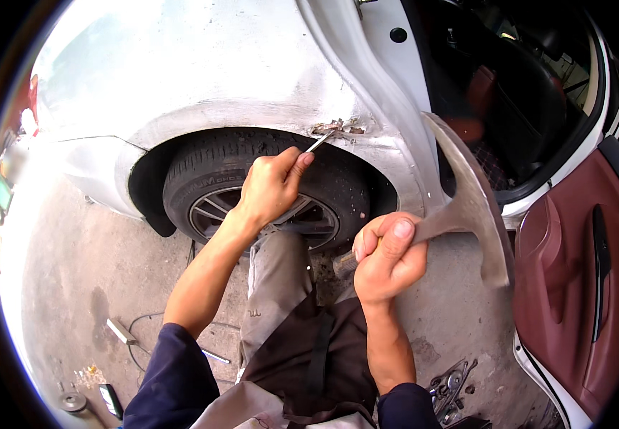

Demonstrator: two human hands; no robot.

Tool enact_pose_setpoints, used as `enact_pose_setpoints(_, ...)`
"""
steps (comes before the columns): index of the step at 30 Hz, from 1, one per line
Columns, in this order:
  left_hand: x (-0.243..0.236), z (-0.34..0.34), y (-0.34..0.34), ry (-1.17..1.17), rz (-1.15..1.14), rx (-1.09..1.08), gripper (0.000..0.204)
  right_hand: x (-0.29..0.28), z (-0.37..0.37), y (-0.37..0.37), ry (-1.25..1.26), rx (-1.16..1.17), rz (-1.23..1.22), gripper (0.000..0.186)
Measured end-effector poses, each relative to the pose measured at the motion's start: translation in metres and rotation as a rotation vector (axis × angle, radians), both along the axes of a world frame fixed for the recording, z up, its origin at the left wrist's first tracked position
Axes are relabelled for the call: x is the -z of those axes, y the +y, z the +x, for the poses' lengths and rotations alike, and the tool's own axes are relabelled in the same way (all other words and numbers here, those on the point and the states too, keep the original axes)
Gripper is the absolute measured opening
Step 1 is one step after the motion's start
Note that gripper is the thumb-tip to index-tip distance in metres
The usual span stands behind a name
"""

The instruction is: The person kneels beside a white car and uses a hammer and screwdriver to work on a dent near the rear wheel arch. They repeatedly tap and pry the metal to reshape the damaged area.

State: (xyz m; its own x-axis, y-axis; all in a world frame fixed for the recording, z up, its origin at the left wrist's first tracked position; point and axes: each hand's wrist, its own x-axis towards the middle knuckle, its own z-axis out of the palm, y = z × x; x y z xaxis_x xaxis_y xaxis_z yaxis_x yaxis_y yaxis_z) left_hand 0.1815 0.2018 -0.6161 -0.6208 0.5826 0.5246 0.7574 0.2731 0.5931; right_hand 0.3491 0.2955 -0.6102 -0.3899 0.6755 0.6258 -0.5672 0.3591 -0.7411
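Observation:
My left hand (270,187) is closed round a slim metal tool (319,142) like a chisel; its handle is hidden in my fist. Its tip meets a torn, rusty patch (353,130) on the edge of the white car's wheel arch (202,116). To the right, my right hand (391,264) grips a hammer (475,204) by its handle, close below the head. The broad, curved steel head is raised toward me, apart from the slim tool and the car body. Beneath my left hand is the wheel's black tyre (202,171).
An opened door with a dark red inner panel (563,264) stands at the right. My knee (281,264) is close to the wheel. On the concrete floor lie metal tools (450,390), a cable (132,336), a pale block (121,332) and a phone-like device (110,400).

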Motion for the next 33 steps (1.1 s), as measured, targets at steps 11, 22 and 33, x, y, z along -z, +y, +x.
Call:
enact_pose_setpoints(11,-0.013,0.008,0.005,-0.093,-0.024,-0.041,0.039,0.007,0.003,0.009,-0.028,0.029,0.055,0.036)
enact_pose_setpoints(22,-0.006,0.025,-0.005,-0.094,-0.038,-0.072,0.038,0.024,0.013,-0.011,-0.108,0.041,0.069,0.037)
enact_pose_setpoints(33,0.007,0.041,-0.012,-0.236,0.03,-0.031,0.043,0.05,0.012,-0.016,-0.275,-0.025,-0.306,0.041)
